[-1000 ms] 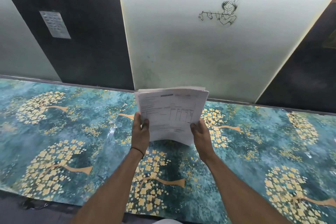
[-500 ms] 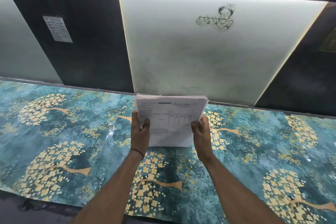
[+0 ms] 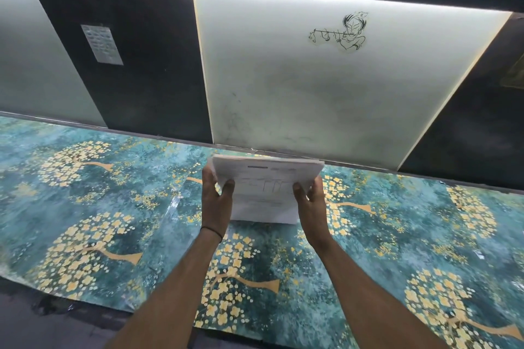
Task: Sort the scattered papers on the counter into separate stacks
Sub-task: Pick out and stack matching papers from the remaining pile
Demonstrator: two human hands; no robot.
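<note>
A stack of white printed papers (image 3: 265,190) stands on its bottom edge on the teal counter (image 3: 113,207) with gold tree patterns, leaning back toward the wall. My left hand (image 3: 217,204) grips the stack's left side, thumb over the front sheet. My right hand (image 3: 310,207) grips its right side the same way. The top sheet shows a printed form with a table. No other loose papers lie on the counter in view.
Behind the counter rises a wall of dark and lit white panels (image 3: 312,88); one bears a line drawing (image 3: 343,32). A small printed sheet (image 3: 101,44) hangs on a dark panel at left. The counter's front edge (image 3: 85,300) runs along the lower left.
The stack has tilted further back and sits lower toward the counter; both hands keep their grip on its sides. The view has shifted slightly.
</note>
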